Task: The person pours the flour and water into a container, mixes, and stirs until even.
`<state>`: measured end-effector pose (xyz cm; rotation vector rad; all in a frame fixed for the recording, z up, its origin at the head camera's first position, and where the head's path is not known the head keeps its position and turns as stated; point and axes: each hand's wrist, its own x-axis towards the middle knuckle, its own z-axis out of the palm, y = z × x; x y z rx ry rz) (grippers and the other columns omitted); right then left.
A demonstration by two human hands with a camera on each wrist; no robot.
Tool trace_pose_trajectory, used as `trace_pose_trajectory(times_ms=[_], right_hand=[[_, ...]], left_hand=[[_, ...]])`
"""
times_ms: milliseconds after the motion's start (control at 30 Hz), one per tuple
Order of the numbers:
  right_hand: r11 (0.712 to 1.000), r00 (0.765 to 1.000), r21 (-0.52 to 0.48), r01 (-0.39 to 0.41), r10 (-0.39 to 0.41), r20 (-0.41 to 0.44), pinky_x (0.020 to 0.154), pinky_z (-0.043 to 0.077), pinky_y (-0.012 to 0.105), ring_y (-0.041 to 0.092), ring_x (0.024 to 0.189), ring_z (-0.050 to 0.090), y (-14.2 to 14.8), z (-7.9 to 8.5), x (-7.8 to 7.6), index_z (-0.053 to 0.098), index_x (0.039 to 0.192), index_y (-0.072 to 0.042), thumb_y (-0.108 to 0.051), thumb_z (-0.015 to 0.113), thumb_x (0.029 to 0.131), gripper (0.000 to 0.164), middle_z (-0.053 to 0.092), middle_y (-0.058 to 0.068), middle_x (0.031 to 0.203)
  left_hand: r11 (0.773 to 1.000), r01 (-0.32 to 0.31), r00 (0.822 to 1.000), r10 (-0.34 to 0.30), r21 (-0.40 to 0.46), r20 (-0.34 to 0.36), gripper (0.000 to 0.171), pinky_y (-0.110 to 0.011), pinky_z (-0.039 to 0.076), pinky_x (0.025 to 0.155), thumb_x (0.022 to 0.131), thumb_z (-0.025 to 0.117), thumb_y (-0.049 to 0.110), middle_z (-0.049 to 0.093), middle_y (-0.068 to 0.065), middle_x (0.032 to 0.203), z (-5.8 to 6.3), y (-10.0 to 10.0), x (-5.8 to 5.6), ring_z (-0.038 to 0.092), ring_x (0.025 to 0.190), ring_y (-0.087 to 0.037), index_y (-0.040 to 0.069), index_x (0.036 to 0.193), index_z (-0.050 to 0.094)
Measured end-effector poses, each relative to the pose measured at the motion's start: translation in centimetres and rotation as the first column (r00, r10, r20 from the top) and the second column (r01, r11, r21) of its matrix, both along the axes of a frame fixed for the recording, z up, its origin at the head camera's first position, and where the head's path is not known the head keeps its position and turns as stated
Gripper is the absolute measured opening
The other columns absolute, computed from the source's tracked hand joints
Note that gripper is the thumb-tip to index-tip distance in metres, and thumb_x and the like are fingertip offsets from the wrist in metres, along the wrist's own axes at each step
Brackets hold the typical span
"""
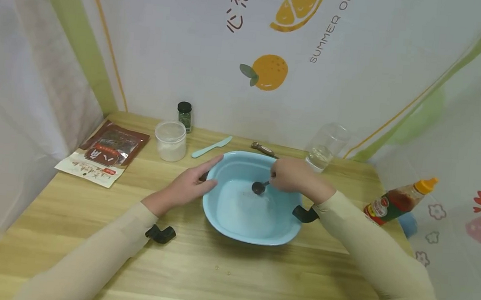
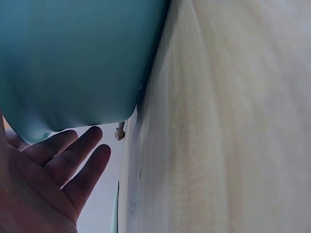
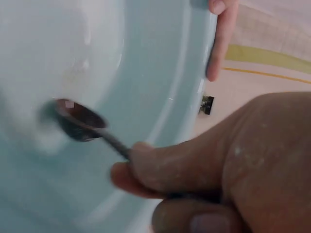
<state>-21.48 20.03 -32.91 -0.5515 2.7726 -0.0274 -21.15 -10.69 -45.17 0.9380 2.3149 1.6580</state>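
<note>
A light blue basin (image 1: 238, 238) stands on the wooden table, with a little whitish matter on its bottom. My left hand (image 1: 187, 187) rests at its left side. Its thumb lies on the rim, and in the left wrist view the other fingers (image 2: 73, 160) stretch out, spread, along the outer wall. Over the basin's back right part, my right hand (image 1: 291, 175) pinches the thin handle of a dark measuring spoon (image 3: 80, 119) between thumb and fingers. The spoon's round, deep bowl hangs inside the basin, close over the bottom.
Behind the basin lie a pale green knife (image 1: 212, 147) and a brown-handled utensil (image 1: 263, 148). A jar of white powder (image 1: 171, 141), a herb bottle (image 1: 184, 116) and a spice packet (image 1: 106, 152) are at the left. A glass (image 1: 327, 147) and a sauce bottle (image 1: 399, 201) stand at the right.
</note>
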Motion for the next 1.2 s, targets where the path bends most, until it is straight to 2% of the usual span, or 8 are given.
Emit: trace_pose_trajectory(times_ms=[200, 467, 633, 733, 833, 933, 1033, 1200], right_hand=[[0.994, 0.993, 0.034, -0.107, 0.105, 0.061, 0.06, 0.034, 0.029, 0.011, 0.058, 0.028, 0.2, 1.6, 2.3, 0.036, 0.064, -0.022, -0.009, 0.062, 0.097, 0.045, 0.027, -0.008, 0.063], [0.994, 0.993, -0.009, -0.107, 0.107, 0.058, 0.069, 0.053, 0.035, 0.015, 0.074, 0.061, -2.3, 0.5, 1.0, 0.08, 0.092, -0.017, -0.022, 0.071, 0.105, 0.017, 0.07, -0.006, 0.086], [0.998, 0.999, -0.039, -0.042, 0.043, 0.011, 0.056, 0.033, 0.028, 0.013, 0.06, 0.035, -0.8, -0.1, -0.3, 0.054, 0.067, -0.017, -0.013, 0.064, 0.104, 0.038, 0.041, -0.006, 0.066], [0.999, 0.999, -0.025, -0.031, 0.031, 0.009, 0.063, 0.028, 0.031, 0.013, 0.061, 0.022, 0.4, 0.2, 0.2, 0.036, 0.064, -0.019, -0.01, 0.063, 0.101, 0.047, 0.024, -0.005, 0.064], [0.999, 0.998, -0.02, -0.048, 0.049, 0.043, 0.071, 0.045, 0.034, 0.011, 0.06, 0.037, 0.9, 0.5, 1.4, 0.054, 0.066, -0.018, -0.014, 0.069, 0.102, 0.04, 0.041, -0.008, 0.064], [0.996, 0.993, -0.052, -0.076, 0.081, 0.09, 0.081, 0.058, 0.039, 0.013, 0.068, 0.057, 0.4, 0.5, 2.4, 0.078, 0.084, -0.013, -0.02, 0.072, 0.105, 0.023, 0.065, -0.007, 0.076], [0.993, 0.991, -0.083, -0.079, 0.087, 0.103, 0.068, 0.057, 0.035, 0.015, 0.075, 0.063, -0.6, 0.0, 2.7, 0.085, 0.099, -0.012, -0.024, 0.071, 0.107, 0.02, 0.072, -0.006, 0.086], [0.996, 0.999, -0.081, -0.049, 0.051, 0.017, 0.065, 0.052, 0.034, 0.017, 0.073, 0.062, -1.0, -0.8, 1.7, 0.085, 0.101, -0.013, -0.024, 0.069, 0.109, 0.021, 0.072, -0.005, 0.084]], left_hand=[[1.0, -0.003, 1.0, 0.003, -0.017, 0.002, 0.072, -0.043, 0.068, 0.097, 0.112, 0.06, 0.021, 0.058, -0.029, 0.159, 0.1, 0.2, -0.1, 0.071, 0.129, -0.042, 0.01, 0.177, 0.031], [1.0, -0.002, 1.0, 0.002, 0.005, -0.023, 0.072, -0.042, 0.068, 0.097, 0.112, 0.06, 0.018, 0.053, -0.028, 0.164, -0.2, -0.1, 0.1, 0.071, 0.13, -0.043, 0.007, 0.176, 0.031], [1.0, 0.006, 1.0, -0.006, -0.002, -0.03, 0.072, -0.04, 0.068, 0.095, 0.112, 0.06, 0.017, 0.054, -0.028, 0.163, -0.1, 0.1, 0.0, 0.071, 0.129, -0.043, 0.007, 0.176, 0.031], [1.0, 0.003, 1.0, -0.003, -0.009, -0.03, 0.072, -0.039, 0.069, 0.094, 0.112, 0.06, 0.017, 0.055, -0.029, 0.161, 0.0, 0.2, 0.0, 0.072, 0.128, -0.044, 0.007, 0.176, 0.031], [1.0, -0.002, 1.0, 0.001, -0.017, -0.026, 0.072, -0.04, 0.069, 0.093, 0.111, 0.06, 0.018, 0.054, -0.029, 0.162, 0.3, 0.2, 0.0, 0.072, 0.128, -0.044, 0.007, 0.176, 0.031], [1.0, -0.006, 1.0, 0.005, -0.025, -0.025, 0.072, -0.041, 0.069, 0.094, 0.111, 0.06, 0.019, 0.053, -0.028, 0.163, 0.4, 0.2, 0.0, 0.071, 0.129, -0.044, 0.008, 0.176, 0.031], [1.0, -0.005, 1.0, 0.005, -0.025, -0.027, 0.072, -0.042, 0.068, 0.096, 0.112, 0.06, 0.019, 0.053, -0.028, 0.163, 0.4, 0.2, 0.0, 0.071, 0.13, -0.044, 0.009, 0.176, 0.031], [1.0, -0.001, 0.999, 0.0, -0.021, -0.032, 0.072, -0.041, 0.068, 0.098, 0.112, 0.06, 0.018, 0.055, -0.028, 0.161, 0.2, 0.4, 0.1, 0.071, 0.129, -0.043, 0.008, 0.176, 0.03]])
